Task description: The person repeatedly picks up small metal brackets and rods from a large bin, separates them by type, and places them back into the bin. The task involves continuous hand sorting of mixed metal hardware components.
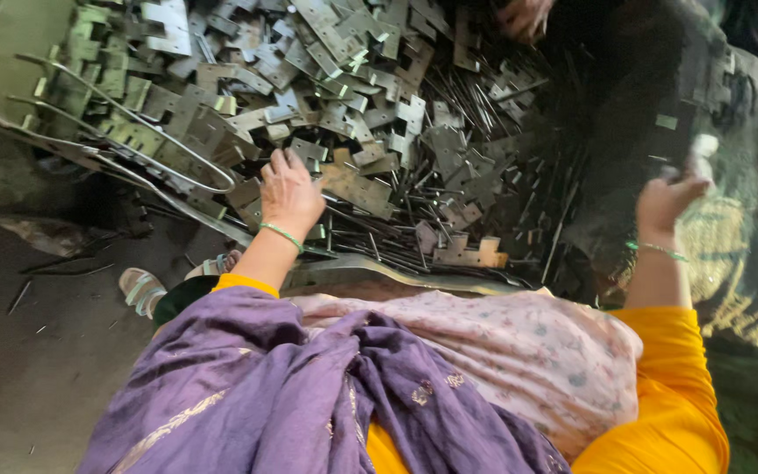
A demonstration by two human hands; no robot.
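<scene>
**Two hands at a heap of metal plates**

Your left hand (289,195) lies fingers spread on the heap of flat metal plates (344,96), clamped on nothing. Your right hand (670,200) is raised at the right, its grip closed on a small pale piece (704,149). Thin rods (475,105) lie among the plates. A sandalled foot (142,290) rests on the floor (28,386).

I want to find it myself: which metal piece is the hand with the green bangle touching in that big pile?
Start at the big heap of grey metal plates filling the top of the view. The left hand rests on its near edge. Just right of the fingers lies a flat, brownish rectangular plate, tilted. It is bigger and plainer than the small notched pieces and thin rods around it.
</scene>
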